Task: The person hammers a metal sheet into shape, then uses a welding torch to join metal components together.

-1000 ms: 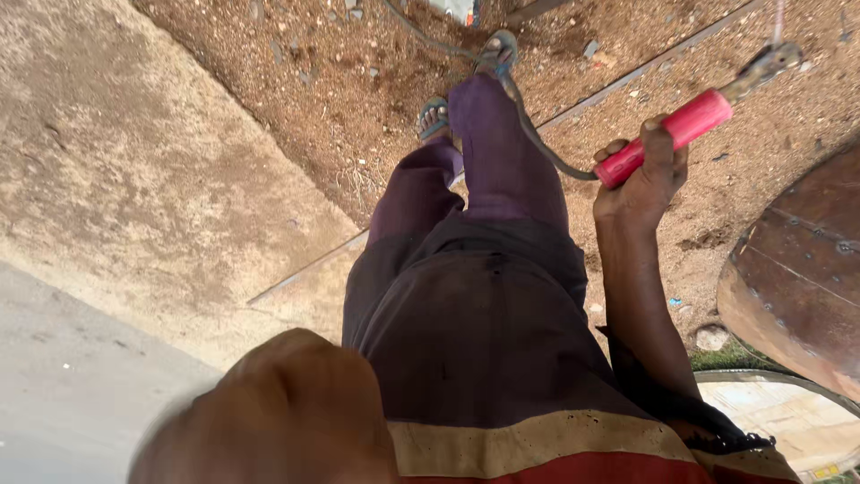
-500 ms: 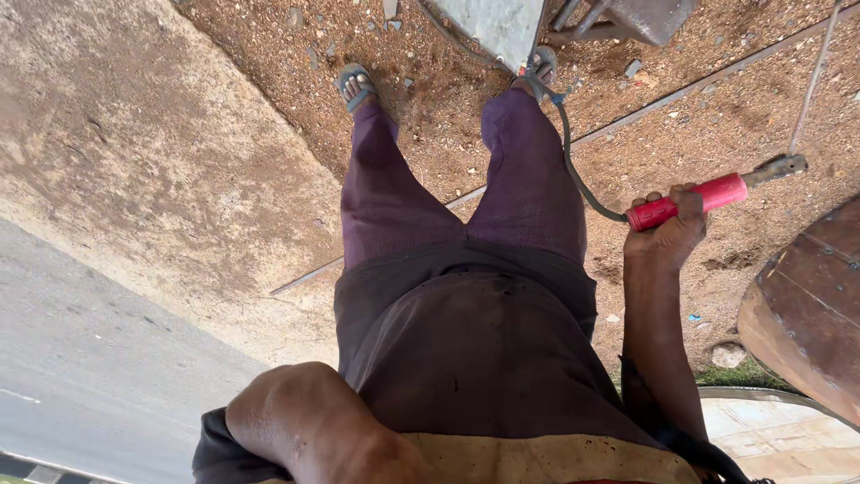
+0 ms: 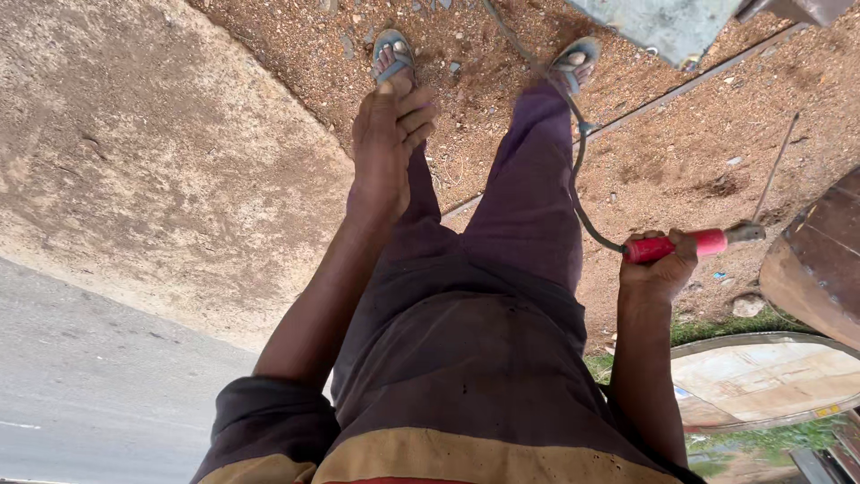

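Holder [image 3: 678, 245], red-handled with a cable [image 3: 578, 170] trailing toward the feet, was clenched in the right hand [image 3: 661, 272] out at the hip, probably keeping its metal tip off the trousers; left hand [image 3: 387, 143] hung empty, fingers loose.

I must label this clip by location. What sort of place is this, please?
Probably an outdoor roadside work yard. The person stands on bare gravel ground beside a paved road. The right hand holds a red-handled tool with a cable, and rusty metal lies close by.
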